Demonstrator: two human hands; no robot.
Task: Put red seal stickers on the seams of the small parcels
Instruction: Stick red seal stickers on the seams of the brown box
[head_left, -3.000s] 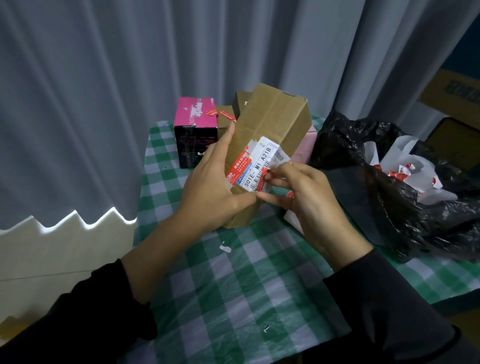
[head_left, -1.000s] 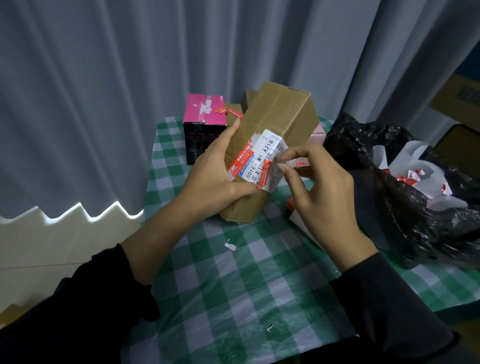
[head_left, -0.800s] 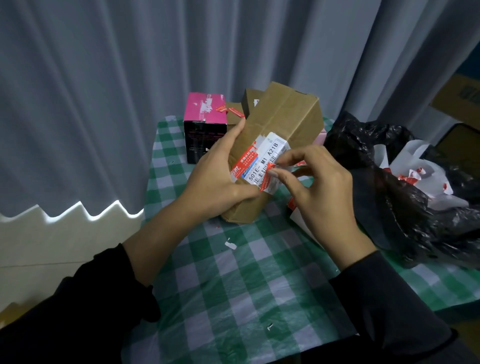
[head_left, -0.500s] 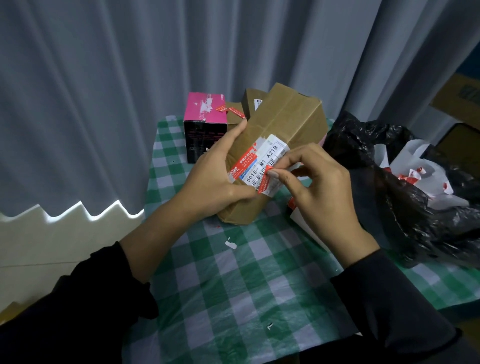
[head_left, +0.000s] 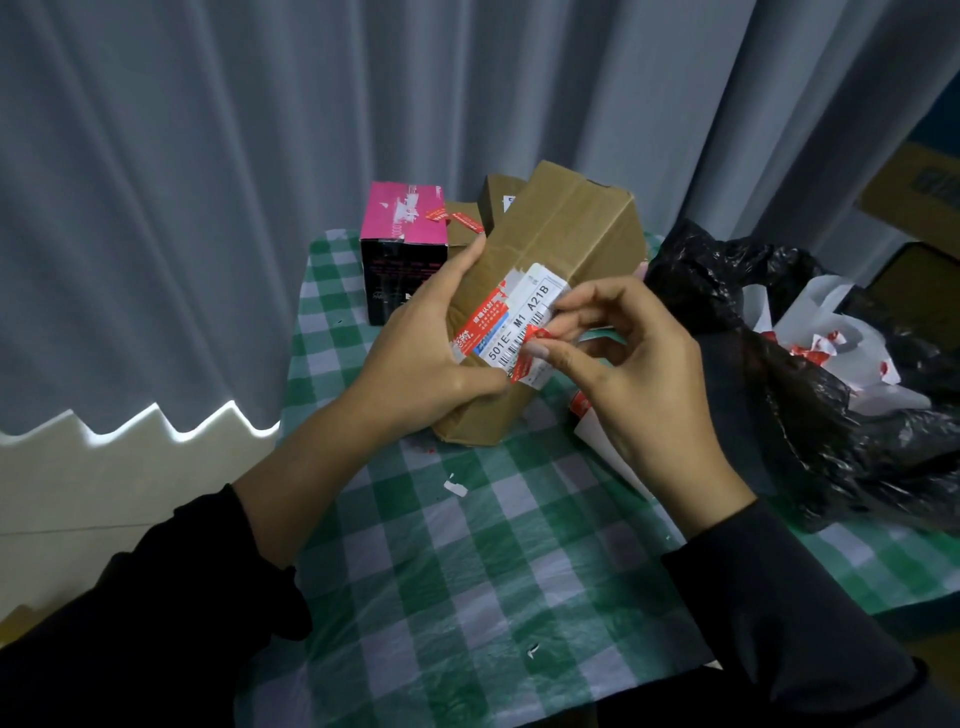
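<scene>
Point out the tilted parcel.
The large brown parcel, gripped by the left hand, right hand pinching a red sticker on its label; the pink box stands flat.

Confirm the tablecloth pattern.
Green-and-white check on the tablecloth, clearest in the head view.

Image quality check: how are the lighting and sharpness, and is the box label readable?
Head view: dim, cool light, no glare; shipping label and red seal sticker on the cardboard box look sharp, 501E- M1 A21B readable; black bag loses detail in shadow; bright strip under the curtain hem.
</scene>
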